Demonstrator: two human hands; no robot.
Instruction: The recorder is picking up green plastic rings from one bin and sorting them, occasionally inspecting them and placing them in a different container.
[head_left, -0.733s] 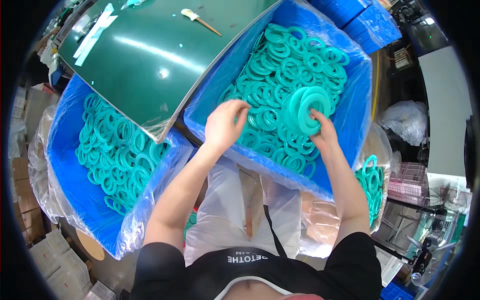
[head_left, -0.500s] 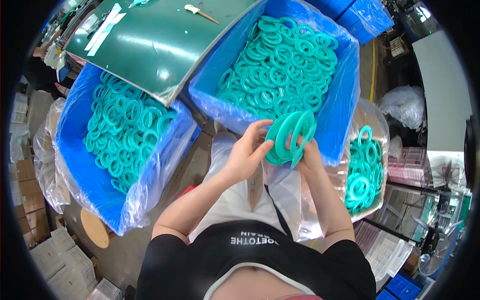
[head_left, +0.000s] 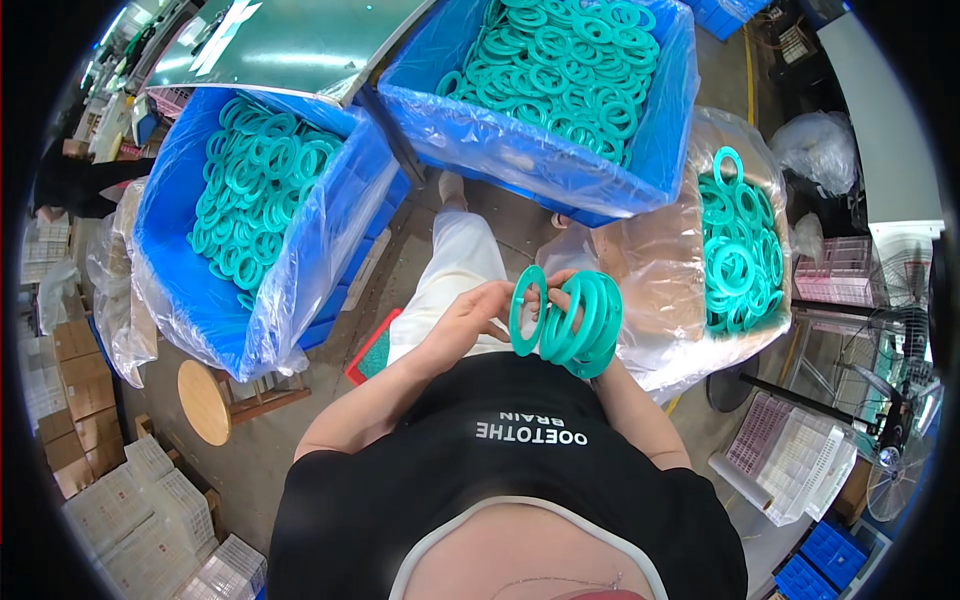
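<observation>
Holding a stack of teal rings (head_left: 585,325) in the middle of the frame, the right hand (head_left: 560,290) is mostly hidden behind it but looks clamped around the bundle, while the left hand (head_left: 475,315) pinches one single ring (head_left: 527,310) peeled off the front. Honestly that stack looks like it could fan out and slide off, since it's only gripped edge-on. Packaging-wise: a blue-lined bin (head_left: 180,290) at left, another blue-lined crate (head_left: 540,160) up top, and a clear-bagged box (head_left: 670,270) at right, all full of rings. White cartons (head_left: 150,510) sit lower left.
</observation>
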